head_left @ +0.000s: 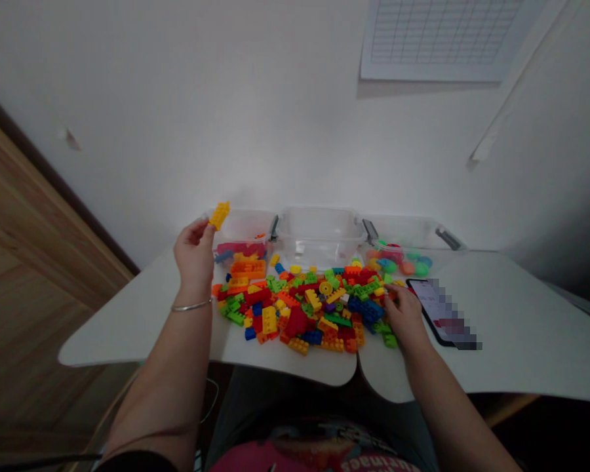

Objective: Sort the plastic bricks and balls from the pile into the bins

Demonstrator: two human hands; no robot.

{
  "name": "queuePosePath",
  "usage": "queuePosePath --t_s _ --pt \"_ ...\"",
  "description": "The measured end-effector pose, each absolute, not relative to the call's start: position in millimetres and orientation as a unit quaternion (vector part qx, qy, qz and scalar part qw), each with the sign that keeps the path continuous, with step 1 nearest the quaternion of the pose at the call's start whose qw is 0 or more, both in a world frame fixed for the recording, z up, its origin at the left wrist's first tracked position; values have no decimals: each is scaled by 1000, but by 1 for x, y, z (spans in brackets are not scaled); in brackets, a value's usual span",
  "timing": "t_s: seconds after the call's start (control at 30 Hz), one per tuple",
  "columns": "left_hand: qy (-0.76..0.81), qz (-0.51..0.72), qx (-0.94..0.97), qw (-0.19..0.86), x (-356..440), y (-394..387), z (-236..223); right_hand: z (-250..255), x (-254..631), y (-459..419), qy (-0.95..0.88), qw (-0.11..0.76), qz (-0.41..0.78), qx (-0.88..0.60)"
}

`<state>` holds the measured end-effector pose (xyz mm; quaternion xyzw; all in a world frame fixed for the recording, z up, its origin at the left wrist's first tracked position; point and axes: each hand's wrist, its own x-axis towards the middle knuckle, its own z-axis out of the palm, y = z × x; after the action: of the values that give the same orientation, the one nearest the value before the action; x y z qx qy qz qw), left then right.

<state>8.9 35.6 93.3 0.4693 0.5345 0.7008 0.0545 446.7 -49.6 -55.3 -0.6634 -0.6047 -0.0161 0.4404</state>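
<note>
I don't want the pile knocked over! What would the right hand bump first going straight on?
Probably the small red plastic brick at the fingertips of the right hand, on the edge of the colourful plastic brick pile. It may already touch; depth is unclear.

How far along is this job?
Done: bricks in the left clear bin, round pieces in the right bin. In hand: left hand holds up a yellow brick; right hand is at the pile. Remaining: most of that pile; middle bin looks empty.

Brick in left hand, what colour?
Yellow, clearest in the head view: the brick is held up in the left hand.
</note>
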Motion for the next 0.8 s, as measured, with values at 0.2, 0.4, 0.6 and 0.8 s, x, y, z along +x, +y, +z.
queuePosePath --t_s 0.2,0.4,0.6,0.8 --pt "656 560 506 -2 -3 66 99 -59 449 -48 -602 442 -19 -664" --pt "745 413 524 -17 0 66 100 -59 448 -48 -601 444 -11 -665" --pt "738 385 551 -56 6 64 95 -58 448 -47 -602 447 -8 -662" --pt "732 389 557 -48 1 65 91 -63 451 -45 -605 451 -23 -656"
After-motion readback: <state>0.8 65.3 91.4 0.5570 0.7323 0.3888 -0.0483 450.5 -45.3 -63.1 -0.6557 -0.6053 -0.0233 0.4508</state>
